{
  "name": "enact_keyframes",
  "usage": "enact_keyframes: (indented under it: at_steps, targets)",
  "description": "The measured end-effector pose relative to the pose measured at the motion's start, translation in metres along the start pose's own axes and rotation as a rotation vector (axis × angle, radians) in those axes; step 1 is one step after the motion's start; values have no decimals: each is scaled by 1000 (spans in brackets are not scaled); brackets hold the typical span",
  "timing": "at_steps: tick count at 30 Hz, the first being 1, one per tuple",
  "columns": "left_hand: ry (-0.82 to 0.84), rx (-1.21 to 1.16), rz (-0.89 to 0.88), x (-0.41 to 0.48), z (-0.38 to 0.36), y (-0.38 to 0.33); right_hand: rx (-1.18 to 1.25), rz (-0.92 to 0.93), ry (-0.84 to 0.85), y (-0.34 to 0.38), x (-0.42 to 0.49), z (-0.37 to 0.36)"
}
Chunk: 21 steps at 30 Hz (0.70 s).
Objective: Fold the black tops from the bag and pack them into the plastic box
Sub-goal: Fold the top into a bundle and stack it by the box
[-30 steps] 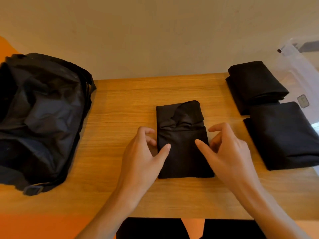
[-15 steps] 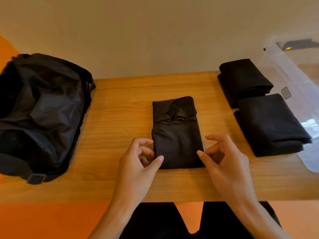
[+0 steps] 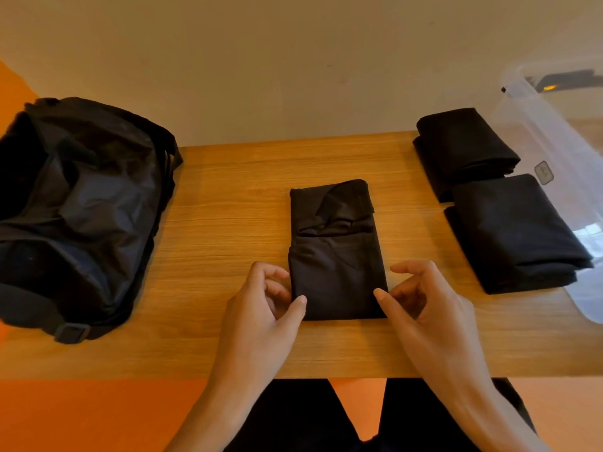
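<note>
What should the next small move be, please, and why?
Probably pinch the middle top at its near corners and fold it in half: the left hand and right hand flank those corners, and its far end looks rumpled.

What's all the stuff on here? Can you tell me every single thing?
Bag: one, black, left end of the table.
Plastic box: one, clear, far right.
Middle top: one, black, folded, centre of the table.
Tops on the right: two, black, folded; far top and near top, next to the box.
Table: one, light wood, under all of these.
Wall: beige, behind the table.
Floor: orange, below the table edge.
Legs: two, in dark clothing, bottom of the view.
Left hand: one, fingers curled, thumb at the middle top's near left corner; grip unclear.
Right hand: one, fingers curled, thumb at its near right corner; grip unclear.
</note>
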<state>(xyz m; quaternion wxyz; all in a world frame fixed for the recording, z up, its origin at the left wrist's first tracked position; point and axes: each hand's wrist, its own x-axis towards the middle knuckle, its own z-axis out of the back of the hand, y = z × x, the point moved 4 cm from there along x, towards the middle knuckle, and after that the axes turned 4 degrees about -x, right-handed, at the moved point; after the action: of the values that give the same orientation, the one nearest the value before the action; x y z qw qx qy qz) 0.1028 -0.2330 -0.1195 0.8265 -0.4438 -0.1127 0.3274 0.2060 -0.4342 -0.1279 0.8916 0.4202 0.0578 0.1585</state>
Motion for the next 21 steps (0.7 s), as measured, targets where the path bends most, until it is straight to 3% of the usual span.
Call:
enact_keyframes:
  at_steps: [3,6,9,11,13,17,21]
  targets:
    - [-105,210,-334,6,3,-20,-278,217,-136,19,13,-1]
    - [146,461,-501,18,-21,-25,-548,396,39,32,31,-29]
    - [323,642,-494,24,-36,-9,-685,370,220,21,29,-49]
    - [351,603,-476,22,-34,1,-666,321,237,12,20,-47]
    - [303,404,-426,24,-23,0,-578,276,207,16,24,-36]
    - [39,205,-504,53,-5,-15,-416,275,-132,31,74,-12]
    - [248,367,-488,90,-19,-18,-438,271,-9,30,119,-28]
